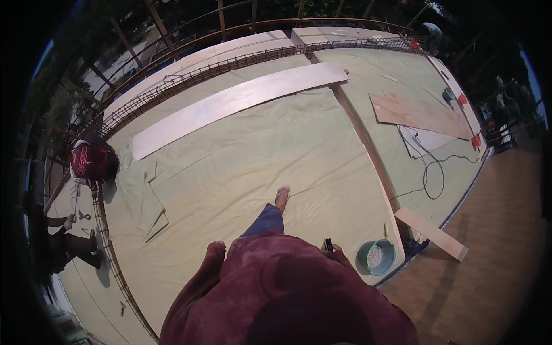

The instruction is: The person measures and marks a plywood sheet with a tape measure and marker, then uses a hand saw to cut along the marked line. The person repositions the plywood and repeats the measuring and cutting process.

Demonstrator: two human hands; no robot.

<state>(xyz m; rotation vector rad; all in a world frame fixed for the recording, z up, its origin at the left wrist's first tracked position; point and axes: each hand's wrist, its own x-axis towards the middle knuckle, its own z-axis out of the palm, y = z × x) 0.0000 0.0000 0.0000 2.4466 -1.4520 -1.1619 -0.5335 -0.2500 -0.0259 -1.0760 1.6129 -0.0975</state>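
Right hand point(336, 251) partly hidden, holding small dark object point(328, 244), kind unclear

The sheeting point(241, 167) is pale yellow-green, the shirt point(273, 259) maroon, the trouser leg point(266, 222) blue. The bucket point(388, 253) is teal, the object point(328, 245) in the right hand point(336, 252) black, and the brown ground point(483, 230) shows a faint brick-like pattern.

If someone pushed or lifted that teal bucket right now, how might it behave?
The teal bucket would probably feel heavier than when empty, since pale contents show inside. Those look loose and grainy, so they may shift if it tilts. The top is open, so a hard tip could spill some.
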